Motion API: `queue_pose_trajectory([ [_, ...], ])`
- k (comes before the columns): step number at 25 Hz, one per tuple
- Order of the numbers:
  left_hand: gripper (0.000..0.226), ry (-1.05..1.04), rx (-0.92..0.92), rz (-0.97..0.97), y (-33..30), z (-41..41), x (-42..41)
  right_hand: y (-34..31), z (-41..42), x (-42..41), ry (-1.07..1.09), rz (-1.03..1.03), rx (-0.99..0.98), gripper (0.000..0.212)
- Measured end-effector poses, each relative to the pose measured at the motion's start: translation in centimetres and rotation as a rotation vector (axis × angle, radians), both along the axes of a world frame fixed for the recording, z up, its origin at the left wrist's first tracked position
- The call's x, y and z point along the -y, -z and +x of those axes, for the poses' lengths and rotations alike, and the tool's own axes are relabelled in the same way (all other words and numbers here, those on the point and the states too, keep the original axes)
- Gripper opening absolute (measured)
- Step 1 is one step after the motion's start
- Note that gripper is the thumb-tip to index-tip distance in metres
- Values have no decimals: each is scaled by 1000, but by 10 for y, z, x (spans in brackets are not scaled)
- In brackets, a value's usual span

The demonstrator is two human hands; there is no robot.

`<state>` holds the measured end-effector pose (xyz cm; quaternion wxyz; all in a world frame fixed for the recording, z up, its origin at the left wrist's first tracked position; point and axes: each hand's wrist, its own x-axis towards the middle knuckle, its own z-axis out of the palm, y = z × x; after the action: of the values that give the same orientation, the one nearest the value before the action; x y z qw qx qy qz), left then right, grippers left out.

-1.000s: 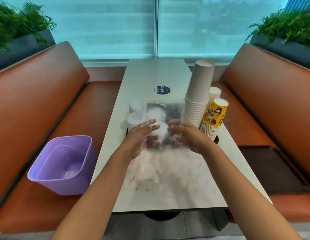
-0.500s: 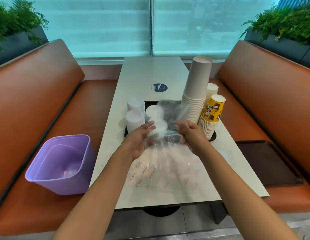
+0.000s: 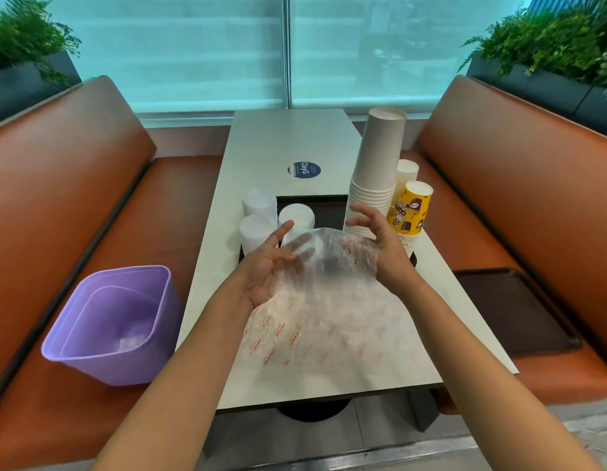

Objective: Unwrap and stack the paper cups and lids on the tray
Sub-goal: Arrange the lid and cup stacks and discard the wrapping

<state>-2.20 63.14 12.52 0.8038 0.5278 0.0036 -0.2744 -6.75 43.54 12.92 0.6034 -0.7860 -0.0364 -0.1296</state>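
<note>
Grey tabletop (image 3: pixel 288 141) between orange benches: left hand (image 3: pixel 266 266) and right hand (image 3: pixel 380 239), fingers spread and relaxed, touch the clear printed plastic wrapper (image 3: pixel 329 266); white lid stacks (image 3: pixel 259 219) sit on the dark tray (image 3: pixel 329 207).

Far half of table (image 3: pixel 288 137) is lying bare – room to pass there. Cup stacks (image 3: pixel 376 178) are blocking the right side, lid stacks (image 3: pixel 259 219) the left w/ a dark tray (image 3: pixel 329 212) gap between – wrap (image 3: pixel 329 300) is covering the near half.

four lid stacks (image 3: pixel 297 215), three cup stacks (image 3: pixel 376 175)
</note>
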Motion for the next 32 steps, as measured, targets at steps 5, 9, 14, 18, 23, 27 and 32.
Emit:
queue_pose_trajectory([
  [5, 43, 11, -37, -52, -7, 1, 6, 6, 1, 1, 130, 104, -56, 36],
  [9, 50, 109, 80, 302, -1, -1, 9, 4, 3, 6, 197, 101, -49, 33],
  [14, 50, 103, 542, 664, -16, 0, 9, -17, 0, 29, 45, 268, -90, 30],
  [18, 52, 260, 673, 649, -33, -2, 21, -19, 10, 11, -147, -208, -212, 26],
  [23, 83, -119, 415, 403, -25, -4, 19, -9, 7, 3, 104, 389, -169, 10],
  [27, 104, 1, 323, 308, -3, -11, 28, -1, 6, 2, 109, 562, -194, 10],
  [32, 24, -86, 490, 439, -6, 2, 32, -4, 0, 7, 364, 53, -40, 52],
])
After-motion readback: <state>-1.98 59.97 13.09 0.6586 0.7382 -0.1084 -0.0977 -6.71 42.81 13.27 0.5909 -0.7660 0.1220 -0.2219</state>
